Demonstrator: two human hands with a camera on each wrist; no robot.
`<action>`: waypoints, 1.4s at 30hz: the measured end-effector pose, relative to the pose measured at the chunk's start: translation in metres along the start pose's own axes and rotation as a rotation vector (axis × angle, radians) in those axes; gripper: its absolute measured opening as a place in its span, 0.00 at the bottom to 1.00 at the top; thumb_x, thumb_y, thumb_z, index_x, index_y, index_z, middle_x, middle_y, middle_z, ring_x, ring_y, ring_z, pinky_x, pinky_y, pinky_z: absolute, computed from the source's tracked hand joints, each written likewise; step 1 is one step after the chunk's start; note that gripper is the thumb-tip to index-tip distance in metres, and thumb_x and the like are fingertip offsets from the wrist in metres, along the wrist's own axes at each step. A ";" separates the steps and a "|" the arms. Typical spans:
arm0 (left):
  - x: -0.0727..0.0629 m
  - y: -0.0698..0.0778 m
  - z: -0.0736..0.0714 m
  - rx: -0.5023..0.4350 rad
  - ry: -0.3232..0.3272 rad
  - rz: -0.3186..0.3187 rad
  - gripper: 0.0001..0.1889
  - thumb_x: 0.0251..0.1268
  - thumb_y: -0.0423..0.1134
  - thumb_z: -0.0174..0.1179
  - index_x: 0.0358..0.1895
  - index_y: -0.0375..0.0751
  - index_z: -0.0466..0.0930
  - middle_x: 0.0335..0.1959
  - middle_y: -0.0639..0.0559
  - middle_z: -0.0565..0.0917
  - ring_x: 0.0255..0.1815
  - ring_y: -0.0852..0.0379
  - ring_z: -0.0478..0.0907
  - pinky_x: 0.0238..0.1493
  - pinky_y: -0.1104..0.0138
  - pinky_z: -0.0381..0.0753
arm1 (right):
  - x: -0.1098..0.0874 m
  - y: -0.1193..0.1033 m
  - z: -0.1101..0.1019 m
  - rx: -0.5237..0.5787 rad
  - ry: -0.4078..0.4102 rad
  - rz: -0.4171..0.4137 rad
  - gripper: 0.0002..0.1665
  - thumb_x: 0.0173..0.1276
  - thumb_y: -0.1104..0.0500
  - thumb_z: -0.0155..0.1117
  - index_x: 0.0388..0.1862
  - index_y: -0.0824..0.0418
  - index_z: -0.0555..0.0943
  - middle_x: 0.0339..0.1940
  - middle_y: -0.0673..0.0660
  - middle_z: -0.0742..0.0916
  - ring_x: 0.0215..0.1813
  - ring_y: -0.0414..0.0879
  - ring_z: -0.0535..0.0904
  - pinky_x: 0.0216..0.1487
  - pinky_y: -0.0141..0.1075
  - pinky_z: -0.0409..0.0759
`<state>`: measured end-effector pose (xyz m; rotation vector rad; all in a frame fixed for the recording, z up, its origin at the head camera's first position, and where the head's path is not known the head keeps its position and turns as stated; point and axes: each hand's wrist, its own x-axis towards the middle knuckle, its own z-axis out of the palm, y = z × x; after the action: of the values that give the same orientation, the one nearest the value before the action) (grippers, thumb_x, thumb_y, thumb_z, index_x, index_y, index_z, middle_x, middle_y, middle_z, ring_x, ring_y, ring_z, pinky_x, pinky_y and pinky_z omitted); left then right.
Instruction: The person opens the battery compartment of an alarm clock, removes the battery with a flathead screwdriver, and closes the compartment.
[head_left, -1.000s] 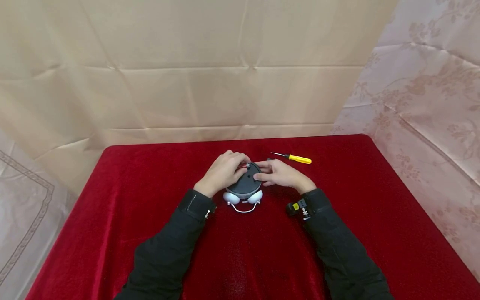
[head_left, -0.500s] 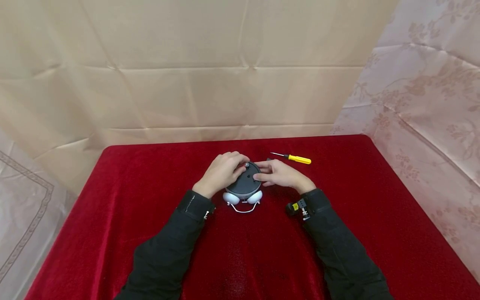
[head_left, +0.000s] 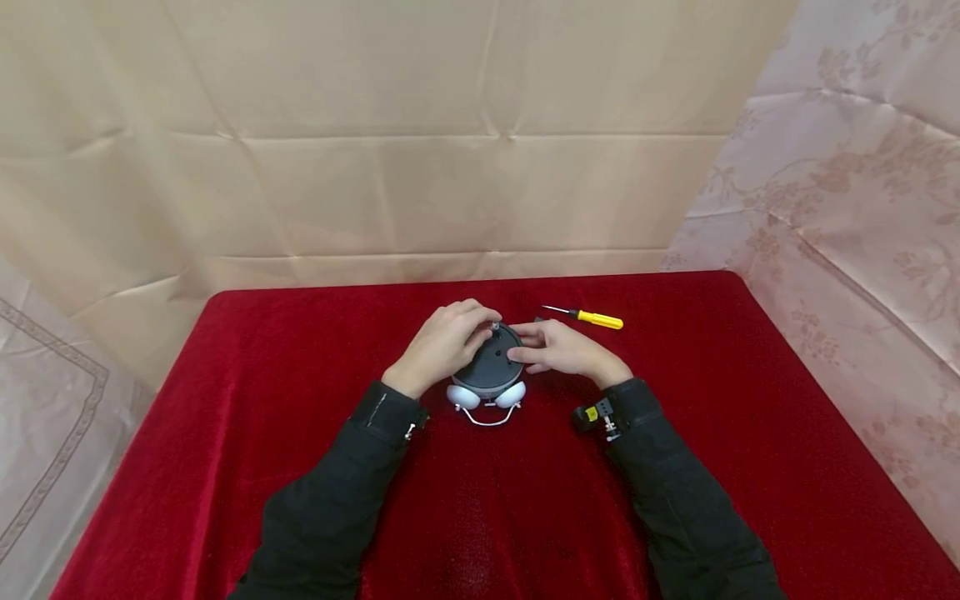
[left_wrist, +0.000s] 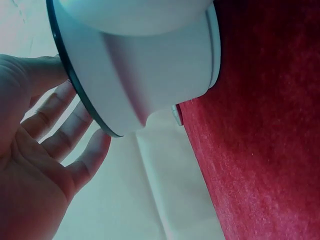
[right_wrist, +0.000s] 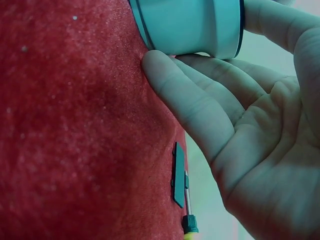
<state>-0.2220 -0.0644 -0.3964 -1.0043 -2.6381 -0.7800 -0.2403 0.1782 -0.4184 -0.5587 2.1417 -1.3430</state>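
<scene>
Right hand (head_left: 558,346) grips the clock (head_left: 487,371), left hand (head_left: 444,343) at its back

Thumb on the black back and fingers along the white side wall, the right hand spreads just wide enough for a light-looking hold. Opposite it the left hand is partly bent, thumb and fingertips by a bit of metal (head_left: 496,327) at the back's far end; whether it pinches anything I can't tell, since its own fingers cover the spot.

Between the hands the clock lies back-up, apparently resting on the red-clothed counter (head_left: 495,517), its bells (head_left: 511,395) and wire handle (head_left: 489,424) on the person's side. I'd judge it light and stiff, with a smooth shell that could slip under fingertips. The drum's sides look best to hold, as the right hand does; the thin handle seems easier to bend, and the hidden face might scratch.

Just beyond the right hand's fingers lies a flat dark piece (right_wrist: 178,175), with a screwdriver (head_left: 598,318) past it, so a sweep that way could nudge both. The counter's far edge runs a little ahead of the hands, a drape (head_left: 420,200) behind it. More room lies outward from the left hand and back between the sleeves (head_left: 322,500).
</scene>
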 end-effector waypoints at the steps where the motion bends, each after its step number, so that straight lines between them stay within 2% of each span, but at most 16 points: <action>1: 0.000 0.000 0.000 -0.005 0.001 -0.002 0.16 0.68 0.34 0.66 0.57 0.42 0.84 0.47 0.51 0.84 0.45 0.56 0.79 0.54 0.62 0.79 | 0.000 0.000 0.000 -0.001 0.001 0.001 0.38 0.73 0.57 0.67 0.77 0.64 0.66 0.65 0.62 0.82 0.56 0.51 0.85 0.52 0.43 0.84; 10: -0.005 -0.005 -0.003 -0.019 0.026 -0.009 0.18 0.67 0.33 0.67 0.59 0.42 0.83 0.48 0.51 0.83 0.47 0.57 0.77 0.54 0.64 0.80 | -0.003 0.001 -0.001 -0.009 0.008 0.004 0.38 0.72 0.57 0.68 0.77 0.64 0.67 0.64 0.62 0.82 0.55 0.51 0.85 0.52 0.42 0.84; 17: -0.011 -0.017 -0.011 -0.005 0.051 -0.032 0.19 0.66 0.32 0.67 0.60 0.41 0.82 0.50 0.50 0.82 0.48 0.55 0.78 0.55 0.61 0.80 | -0.006 0.000 -0.003 -0.006 0.024 0.010 0.37 0.72 0.58 0.68 0.76 0.64 0.67 0.63 0.61 0.83 0.55 0.51 0.86 0.51 0.42 0.84; 26: -0.042 -0.046 -0.030 0.038 0.056 -0.160 0.20 0.65 0.30 0.68 0.61 0.39 0.82 0.50 0.47 0.83 0.47 0.51 0.79 0.53 0.57 0.81 | -0.004 0.002 -0.001 -0.011 0.024 0.011 0.38 0.72 0.57 0.68 0.77 0.66 0.66 0.63 0.62 0.83 0.55 0.50 0.85 0.52 0.42 0.84; 35: -0.054 -0.057 -0.050 0.020 0.063 -0.229 0.22 0.66 0.31 0.68 0.63 0.39 0.80 0.53 0.44 0.82 0.50 0.48 0.80 0.57 0.52 0.80 | -0.003 0.001 0.000 -0.003 0.016 0.011 0.39 0.72 0.57 0.68 0.77 0.66 0.66 0.63 0.63 0.83 0.56 0.52 0.85 0.52 0.43 0.84; 42: -0.063 -0.071 -0.066 -0.021 0.112 -0.259 0.19 0.69 0.30 0.64 0.62 0.35 0.80 0.51 0.42 0.82 0.48 0.46 0.79 0.51 0.51 0.80 | -0.002 0.004 -0.001 -0.010 0.029 0.011 0.38 0.72 0.56 0.69 0.76 0.64 0.67 0.62 0.62 0.84 0.55 0.50 0.86 0.51 0.42 0.84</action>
<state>-0.2219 -0.1802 -0.3936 -0.6098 -2.6986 -0.8903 -0.2393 0.1812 -0.4210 -0.5336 2.1725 -1.3431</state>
